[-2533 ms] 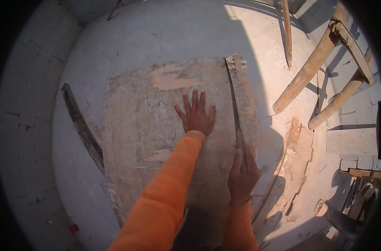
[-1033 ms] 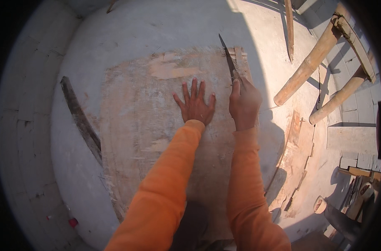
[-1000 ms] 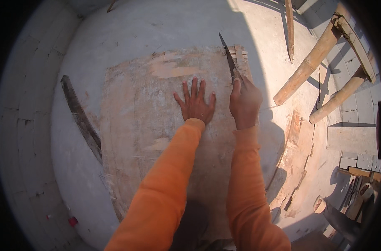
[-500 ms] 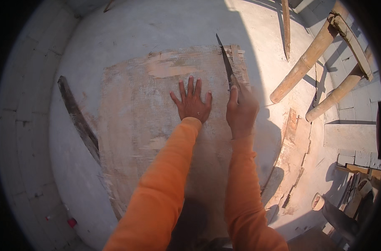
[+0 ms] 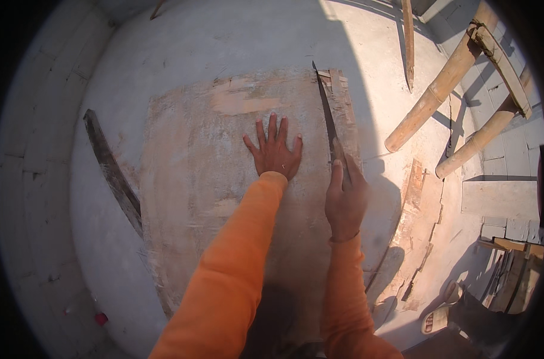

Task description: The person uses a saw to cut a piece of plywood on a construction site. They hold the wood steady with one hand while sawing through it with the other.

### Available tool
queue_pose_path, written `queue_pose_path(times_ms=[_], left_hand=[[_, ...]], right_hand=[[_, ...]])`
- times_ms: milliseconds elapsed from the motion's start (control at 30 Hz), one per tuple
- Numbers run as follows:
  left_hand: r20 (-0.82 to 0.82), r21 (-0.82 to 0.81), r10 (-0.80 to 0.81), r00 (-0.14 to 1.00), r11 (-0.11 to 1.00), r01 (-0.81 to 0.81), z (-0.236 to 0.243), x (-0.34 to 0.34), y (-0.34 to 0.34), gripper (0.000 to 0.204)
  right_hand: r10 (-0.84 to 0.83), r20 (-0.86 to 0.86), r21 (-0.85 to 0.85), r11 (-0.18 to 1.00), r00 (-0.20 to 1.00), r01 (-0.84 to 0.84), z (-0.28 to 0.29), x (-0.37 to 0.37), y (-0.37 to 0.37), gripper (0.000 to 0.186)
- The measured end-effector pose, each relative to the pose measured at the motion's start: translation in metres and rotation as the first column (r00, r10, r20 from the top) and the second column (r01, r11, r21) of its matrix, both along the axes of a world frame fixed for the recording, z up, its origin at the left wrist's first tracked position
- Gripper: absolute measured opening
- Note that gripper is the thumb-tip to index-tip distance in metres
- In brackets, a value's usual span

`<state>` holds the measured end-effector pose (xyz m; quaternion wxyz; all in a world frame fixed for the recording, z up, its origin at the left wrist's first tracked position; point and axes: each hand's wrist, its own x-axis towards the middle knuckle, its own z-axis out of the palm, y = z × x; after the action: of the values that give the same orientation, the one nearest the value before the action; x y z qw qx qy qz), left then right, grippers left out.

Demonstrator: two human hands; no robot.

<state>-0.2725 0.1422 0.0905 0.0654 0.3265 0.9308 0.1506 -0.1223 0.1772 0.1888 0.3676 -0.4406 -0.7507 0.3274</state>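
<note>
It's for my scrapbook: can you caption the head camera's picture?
Left hand spread flat on a worn board, right hand holding a long, dark blade near its right edge.

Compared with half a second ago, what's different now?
The right hand has drawn the saw back toward the wearer along the board; at lower right, another person's feet have moved nearer the board. Nothing was taken up or let go. The left hand stays flat on the board.

The board (image 5: 188, 155) under the left hand (image 5: 276, 155) is rough, matt wood; the blade (image 5: 326, 113) in the right hand (image 5: 346, 206), dull metal; the sleeves (image 5: 230, 254), matt cloth; poles (image 5: 434, 99) right of both, smooth bamboo.
</note>
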Motion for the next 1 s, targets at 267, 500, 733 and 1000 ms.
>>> queue_pose_path(times_ms=[267, 500, 733, 1000], left_hand=[[-0.015, 0.041, -0.015, 1.000, 0.999, 0.015, 0.006, 0.007, 0.013, 0.069], [-0.002, 0.024, 0.001, 1.000, 1.000, -0.001, -0.001, 0.000, 0.001, 0.069], [0.002, 0.037, -0.024, 1.000, 0.999, 0.024, 0.005, 0.010, 0.015, 0.069], [0.019, 0.005, -0.013, 1.000, 1.000, 0.013, 0.005, 0.005, 0.007, 0.069]], right_hand=[[0.007, 0.015, 0.013, 1.000, 1.000, -0.008, 0.003, -0.019, 0.029, 0.031], [-0.012, -0.005, -0.064, 0.998, 1.000, 0.012, 0.019, 0.048, -0.048, 0.030], [0.042, 0.064, 0.007, 0.999, 0.997, -0.043, 0.006, -0.019, 0.041, 0.031], [-0.066, 0.036, -0.080, 0.994, 0.997, 0.069, 0.028, 0.065, -0.070, 0.033]])
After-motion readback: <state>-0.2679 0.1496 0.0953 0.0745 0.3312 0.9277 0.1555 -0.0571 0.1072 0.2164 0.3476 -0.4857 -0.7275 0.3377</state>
